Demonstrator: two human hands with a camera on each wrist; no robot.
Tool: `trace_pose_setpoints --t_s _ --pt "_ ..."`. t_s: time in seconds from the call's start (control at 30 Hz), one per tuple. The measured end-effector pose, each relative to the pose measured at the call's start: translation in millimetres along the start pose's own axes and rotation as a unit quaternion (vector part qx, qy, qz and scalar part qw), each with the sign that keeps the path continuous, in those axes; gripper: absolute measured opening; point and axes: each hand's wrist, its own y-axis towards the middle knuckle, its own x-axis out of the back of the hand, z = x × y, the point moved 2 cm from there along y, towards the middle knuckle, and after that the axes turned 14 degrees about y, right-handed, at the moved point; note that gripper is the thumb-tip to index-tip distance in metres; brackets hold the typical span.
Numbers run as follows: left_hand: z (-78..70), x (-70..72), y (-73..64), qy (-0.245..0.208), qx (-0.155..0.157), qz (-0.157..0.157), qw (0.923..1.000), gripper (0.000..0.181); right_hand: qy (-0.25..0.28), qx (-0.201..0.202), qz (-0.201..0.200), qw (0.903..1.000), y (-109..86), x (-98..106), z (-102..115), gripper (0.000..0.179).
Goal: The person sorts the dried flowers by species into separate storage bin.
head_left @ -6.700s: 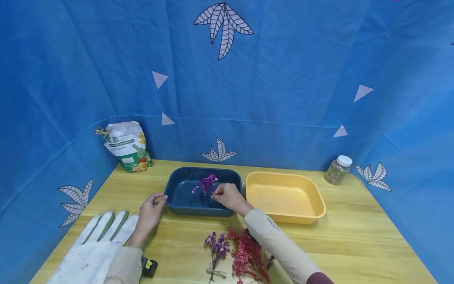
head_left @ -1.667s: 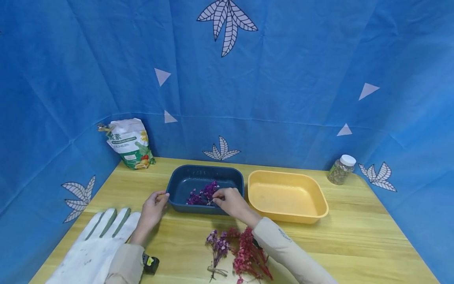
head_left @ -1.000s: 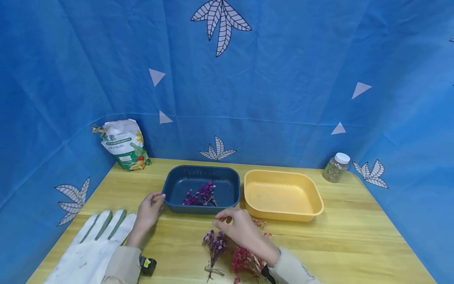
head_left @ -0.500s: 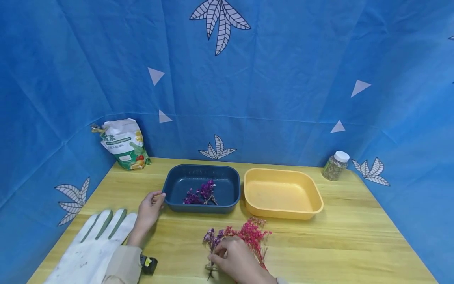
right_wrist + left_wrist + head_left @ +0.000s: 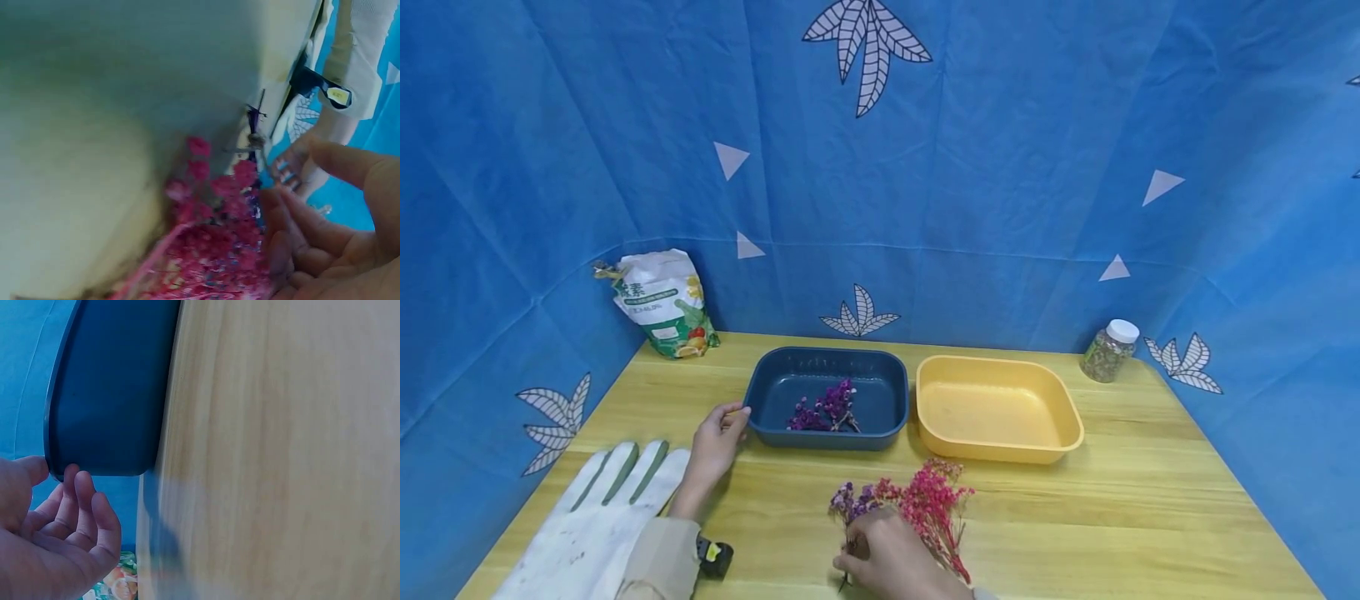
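Note:
My left hand [image 5: 713, 450] holds the near-left rim of a dark blue plastic basin [image 5: 827, 442], thumb on one side and fingertips on the other in the left wrist view. Dried purple flowers [image 5: 837, 402] lie inside that basin. Down on the table my right hand [image 5: 895, 554] is over the tied stems of another purple dried-flower bunch [image 5: 844, 500]. In the right wrist view its thumb stands apart from the fingers, with the twine-tied stems [image 5: 253, 134] just beyond them. Pink dried flowers [image 5: 932, 500] lie beside this hand and are partly covered by it.
A yellow basin [image 5: 1000, 451] with a bare floor stands right of the blue one. Behind it to the right is a white-lidded jar [image 5: 1105, 357]. At back left stands a printed bag [image 5: 662, 304]; a white glove [image 5: 580, 533] lies by my left forearm.
My right hand has let go of a purple flower bunch inside the blue basin. It has come back down to the other purple bunch on the table. My left hand keeps its place on the rim.

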Motion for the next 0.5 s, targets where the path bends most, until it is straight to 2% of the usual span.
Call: trace_pose_setpoints --t_s 0.17,0.37,0.5 --pt "0.0 0.6 -0.2 0.004 0.004 0.004 1.0000 0.045 0.093 -0.033 0.022 0.9949 -0.1 -2.5 -10.5 0.022" --pt "-0.8 0.9 -0.6 0.006 0.007 0.008 0.9999 0.046 0.104 -0.016 0.038 0.9937 -0.8 -2.2 -17.7 0.018" --pt "-2.2 0.9 -0.9 0.003 0.008 0.006 0.9999 0.044 0.114 -0.022 0.054 0.9918 -2.2 -1.3 -17.7 0.017"
